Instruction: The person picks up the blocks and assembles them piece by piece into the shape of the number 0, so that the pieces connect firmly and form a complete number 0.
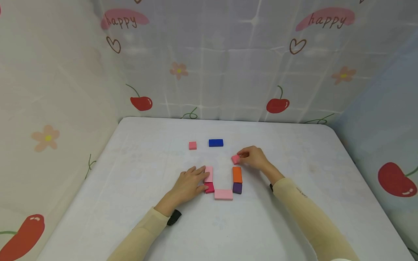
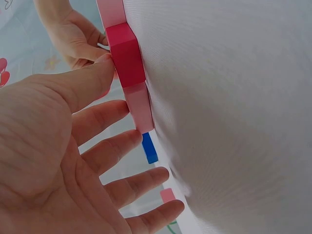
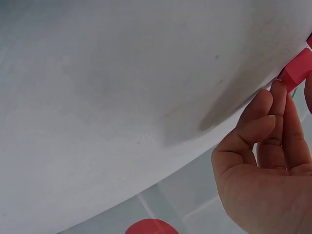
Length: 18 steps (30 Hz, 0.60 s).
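Thumb and fingertips of my right hand (image 1: 255, 158) pinch a small pink block (image 1: 235, 159), held just beyond the far end of an orange block (image 1: 237, 174). A purple block (image 1: 237, 188) adjoins the orange one on its near side. My left hand (image 1: 187, 184) lies with fingers extended along the left side of the layout. Its thumb touches a crimson block (image 2: 127, 56), and its fingertips rest at a light pink block (image 1: 210, 174) in line with it. Another light pink block (image 1: 223, 195) lies crosswise at the near side, between the two rows.
Farther back on the white table (image 1: 156, 145) lie a blue block (image 1: 216, 143) and a pink cube (image 1: 192, 145). A printed curtain (image 1: 209, 83) hangs along the table's far edge, with more printed cloth at both sides.
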### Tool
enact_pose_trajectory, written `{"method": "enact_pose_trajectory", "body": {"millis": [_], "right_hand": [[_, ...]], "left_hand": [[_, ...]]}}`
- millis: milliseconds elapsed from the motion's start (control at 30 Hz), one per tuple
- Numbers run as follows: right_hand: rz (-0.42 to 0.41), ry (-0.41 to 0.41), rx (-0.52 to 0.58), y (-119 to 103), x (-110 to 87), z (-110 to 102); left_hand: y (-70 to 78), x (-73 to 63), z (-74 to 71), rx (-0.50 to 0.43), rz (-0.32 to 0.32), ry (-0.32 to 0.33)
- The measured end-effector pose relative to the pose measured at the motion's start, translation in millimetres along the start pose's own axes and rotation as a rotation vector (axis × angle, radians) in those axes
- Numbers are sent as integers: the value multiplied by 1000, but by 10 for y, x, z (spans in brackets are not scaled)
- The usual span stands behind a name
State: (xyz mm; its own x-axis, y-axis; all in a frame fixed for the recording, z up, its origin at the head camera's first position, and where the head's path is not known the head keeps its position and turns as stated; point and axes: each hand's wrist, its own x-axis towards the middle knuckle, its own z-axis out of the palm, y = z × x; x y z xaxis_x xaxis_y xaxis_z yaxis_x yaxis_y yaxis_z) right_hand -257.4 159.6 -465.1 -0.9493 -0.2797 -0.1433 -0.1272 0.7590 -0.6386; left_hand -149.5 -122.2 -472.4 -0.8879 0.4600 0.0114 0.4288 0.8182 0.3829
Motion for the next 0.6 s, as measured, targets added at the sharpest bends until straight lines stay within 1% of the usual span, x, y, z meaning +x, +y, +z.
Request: {"method": "enact_pose_trajectory", "body": {"millis": [200, 600], "right_hand": [[-16, -3, -5, -23, -18, 30], [10, -21, 9, -8, -43, 59]], "left_hand": [[-10, 3, 12, 3, -4, 0], [-27, 7, 25, 8, 2, -4]]}}
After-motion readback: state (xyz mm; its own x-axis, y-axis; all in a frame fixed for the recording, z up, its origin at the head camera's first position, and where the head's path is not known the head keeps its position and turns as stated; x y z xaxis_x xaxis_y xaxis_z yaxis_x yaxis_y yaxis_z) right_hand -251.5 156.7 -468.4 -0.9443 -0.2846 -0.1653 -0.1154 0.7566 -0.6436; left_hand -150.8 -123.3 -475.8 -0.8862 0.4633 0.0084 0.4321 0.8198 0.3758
